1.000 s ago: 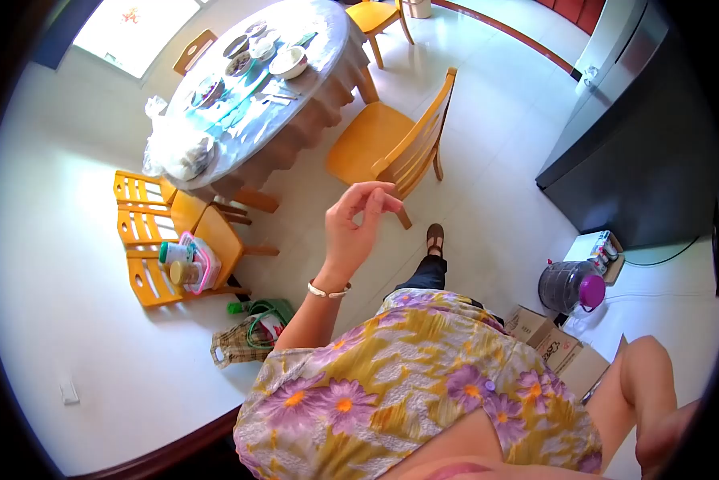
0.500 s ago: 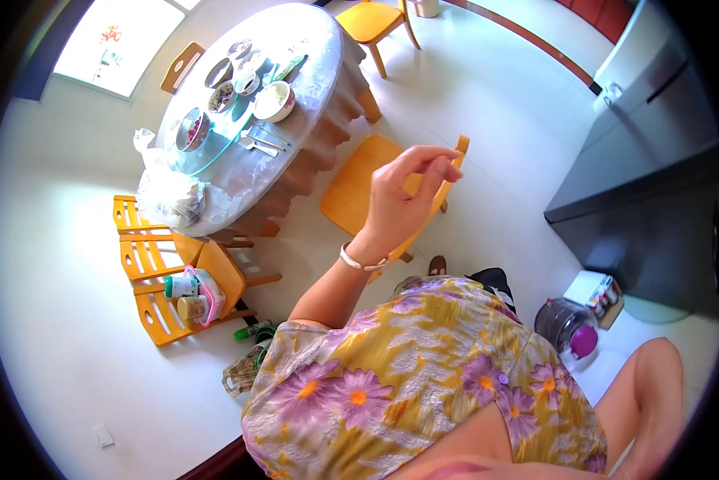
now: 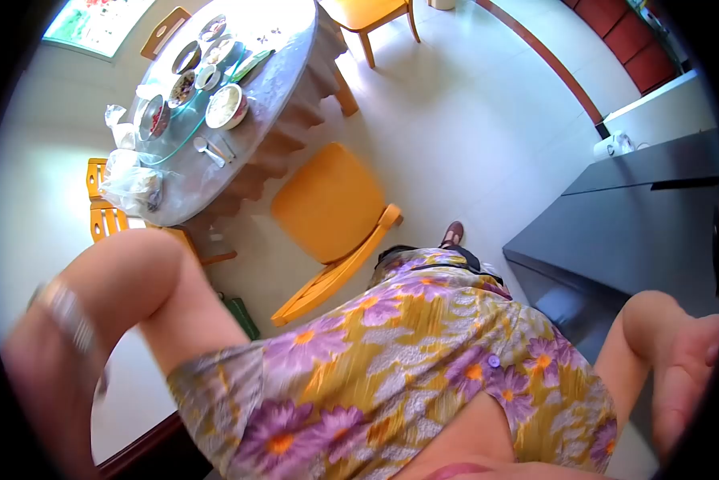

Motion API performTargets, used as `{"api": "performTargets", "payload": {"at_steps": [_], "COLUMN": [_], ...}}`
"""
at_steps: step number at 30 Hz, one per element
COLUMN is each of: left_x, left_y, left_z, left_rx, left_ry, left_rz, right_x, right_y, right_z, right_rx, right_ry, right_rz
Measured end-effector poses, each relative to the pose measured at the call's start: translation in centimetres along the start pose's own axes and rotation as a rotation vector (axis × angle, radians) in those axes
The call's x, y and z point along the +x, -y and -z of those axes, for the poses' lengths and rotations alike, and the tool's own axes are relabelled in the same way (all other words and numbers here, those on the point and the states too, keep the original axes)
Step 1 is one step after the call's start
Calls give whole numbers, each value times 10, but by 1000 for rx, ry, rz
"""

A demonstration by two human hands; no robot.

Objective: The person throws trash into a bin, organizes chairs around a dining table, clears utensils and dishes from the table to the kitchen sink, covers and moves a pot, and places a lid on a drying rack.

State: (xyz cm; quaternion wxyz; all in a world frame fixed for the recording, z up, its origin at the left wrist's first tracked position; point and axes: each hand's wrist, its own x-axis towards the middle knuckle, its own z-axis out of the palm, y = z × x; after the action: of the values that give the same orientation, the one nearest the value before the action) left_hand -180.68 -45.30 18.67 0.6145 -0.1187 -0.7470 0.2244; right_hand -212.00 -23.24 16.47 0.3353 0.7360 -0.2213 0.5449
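At the far left, my left hand (image 3: 43, 392) is raised back close to the camera, beyond a bent elbow. It is smeared by motion and its fingers cannot be made out. A pale bracelet (image 3: 67, 314) circles that wrist. My right hand (image 3: 690, 372) is folded up at the right edge, beside the dark grey cabinet (image 3: 615, 232). Its fingers are mostly cut off by the dark rim of the view, and nothing is visibly held in it. A wooden chair (image 3: 331, 200) stands in front of my body, apart from both hands.
A round table (image 3: 283, 80) carries several bowls, including a white bowl of rice (image 3: 226, 106), a spoon (image 3: 209, 152) and a plastic bag (image 3: 131, 182). Another wooden chair (image 3: 369, 14) stands farther off. My shoe (image 3: 453, 233) shows on the pale floor.
My left hand has swung from in front of me, over the chair, back to the far left. The view has shifted, and my right hand shows more at the right edge.
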Motion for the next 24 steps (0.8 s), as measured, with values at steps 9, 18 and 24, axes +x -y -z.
{"api": "performTargets", "payload": {"at_steps": [9,18,24], "left_x": [22,-37,-58], "left_y": [10,48,92], "left_z": [-81,-131,-160], "left_rx": [-235,-44,5], "left_ry": [620,699,770], "left_rz": [-159,-95,-38], "right_x": [-48,-103,-122], "right_y": [-166,-285,-350], "right_z": [-19,-84,-132], "right_rx": [285,346,400], "right_ry": [-63,-125,-161], "right_rz": [-148,-165,-240]}}
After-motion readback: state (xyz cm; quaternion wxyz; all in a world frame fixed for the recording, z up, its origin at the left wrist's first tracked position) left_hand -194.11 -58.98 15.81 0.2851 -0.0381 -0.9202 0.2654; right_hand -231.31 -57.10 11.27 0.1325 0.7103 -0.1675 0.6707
